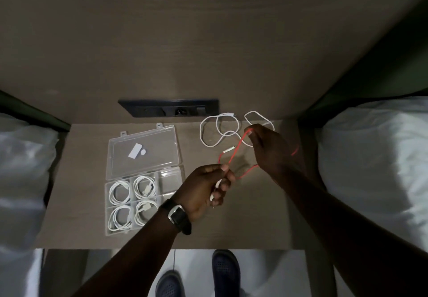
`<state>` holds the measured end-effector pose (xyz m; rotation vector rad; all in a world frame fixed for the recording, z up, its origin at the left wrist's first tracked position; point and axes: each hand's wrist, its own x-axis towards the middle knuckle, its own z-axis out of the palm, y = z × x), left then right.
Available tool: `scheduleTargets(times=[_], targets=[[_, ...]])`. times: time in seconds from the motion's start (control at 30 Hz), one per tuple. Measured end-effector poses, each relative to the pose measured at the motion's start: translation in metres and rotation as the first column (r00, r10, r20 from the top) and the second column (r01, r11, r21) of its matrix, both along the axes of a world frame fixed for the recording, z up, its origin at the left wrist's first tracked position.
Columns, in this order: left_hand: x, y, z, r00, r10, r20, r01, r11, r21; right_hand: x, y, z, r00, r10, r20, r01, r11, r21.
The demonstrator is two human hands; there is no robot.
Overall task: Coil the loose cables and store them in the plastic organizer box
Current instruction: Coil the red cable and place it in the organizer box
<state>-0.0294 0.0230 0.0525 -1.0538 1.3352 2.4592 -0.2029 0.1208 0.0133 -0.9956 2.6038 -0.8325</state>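
Note:
A red cable [234, 155] is stretched between both hands above the table. My left hand [206, 187] pinches its lower part, with white plug ends sticking out under the fingers. My right hand [268, 148] pinches the upper bend of the cable; more red cable loops under the right wrist. A loose white cable [220, 130] lies in open loops on the table behind the hands. The clear plastic organizer box [159, 181] lies open at the left, lid folded back. Several coiled white cables [120, 192] fill its left compartments. The right compartment looks bare.
The small wooden table [254, 222] stands between two beds with white bedding [379, 157] on either side. A dark socket panel [169, 108] sits in the wall behind. My dark shoes [225, 271] show below the table's front edge.

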Motion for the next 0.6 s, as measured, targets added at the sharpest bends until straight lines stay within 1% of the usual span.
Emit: scheduleTargets(times=[0.07, 0.1, 0.13, 0.17, 0.2, 0.23, 0.27, 0.3, 0.37, 0.4, 0.43, 0.47, 0.5, 0.53, 0.57, 0.6], targets=[[-0.002, 0.001, 0.009, 0.995, -0.095, 0.038, 0.091, 0.992, 0.092, 0.000, 0.004, -0.007, 0.997, -0.074, 0.024, 0.074, 0.997, 0.016], [-0.002, 0.002, 0.013, 0.989, -0.144, 0.029, 0.139, 0.981, 0.136, 0.000, 0.007, -0.010, 0.995, -0.094, 0.020, 0.094, 0.995, 0.030], [-0.001, 0.003, 0.015, 0.985, -0.173, 0.000, 0.170, 0.968, 0.185, 0.000, 0.010, -0.013, 0.995, -0.097, 0.013, 0.096, 0.994, 0.052], [-0.002, 0.004, 0.017, 0.985, -0.163, -0.048, 0.170, 0.954, 0.249, 0.001, 0.014, -0.016, 0.997, -0.075, 0.001, 0.075, 0.994, 0.086], [-0.002, 0.005, 0.018, 0.989, -0.096, -0.111, 0.129, 0.930, 0.343, 0.004, 0.018, -0.019, 1.000, -0.023, -0.015, 0.024, 0.992, 0.123], [-0.004, 0.002, 0.018, 0.985, 0.021, -0.172, 0.060, 0.890, 0.452, 0.011, 0.022, -0.021, 0.998, 0.053, -0.021, -0.049, 0.987, 0.155], [-0.005, -0.002, 0.017, 0.962, 0.164, -0.216, -0.024, 0.846, 0.533, 0.020, 0.027, -0.023, 0.991, 0.134, 0.002, -0.132, 0.975, 0.176], [-0.007, -0.008, 0.015, 0.923, 0.305, -0.234, -0.123, 0.812, 0.571, 0.033, 0.033, -0.021, 0.976, 0.214, 0.051, -0.220, 0.956, 0.196], [-0.009, -0.022, 0.010, 0.827, 0.516, -0.225, -0.324, 0.763, 0.559, 0.059, 0.044, -0.014, 0.918, 0.368, 0.147, -0.395, 0.880, 0.265], [-0.010, -0.028, 0.006, 0.789, 0.579, -0.206, -0.407, 0.743, 0.531, 0.071, 0.049, -0.009, 0.888, 0.427, 0.169, -0.459, 0.833, 0.309], [-0.010, -0.032, 0.001, 0.772, 0.605, -0.195, -0.466, 0.748, 0.473, 0.080, 0.053, -0.003, 0.866, 0.471, 0.169, -0.499, 0.799, 0.335], [-0.010, -0.033, -0.005, 0.784, 0.587, -0.203, -0.496, 0.789, 0.362, 0.086, 0.057, 0.005, 0.849, 0.507, 0.150, -0.527, 0.784, 0.327], [-0.009, -0.032, -0.011, 0.828, 0.520, -0.208, -0.488, 0.852, 0.189, 0.091, 0.060, 0.016, 0.830, 0.540, 0.137, -0.555, 0.783, 0.281], [-0.008, -0.028, -0.015, 0.887, 0.413, -0.204, -0.425, 0.905, -0.017, 0.093, 0.060, 0.029, 0.811, 0.571, 0.128, -0.585, 0.782, 0.217], [-0.007, -0.022, -0.016, 0.939, 0.286, -0.189, -0.322, 0.926, -0.197, 0.092, 0.059, 0.042, 0.797, 0.597, 0.095, -0.604, 0.783, 0.149], [-0.006, -0.014, -0.017, 0.972, 0.155, -0.175, -0.204, 0.926, -0.316, 0.086, 0.057, 0.052, 0.798, 0.602, 0.035, -0.602, 0.793, 0.089]])
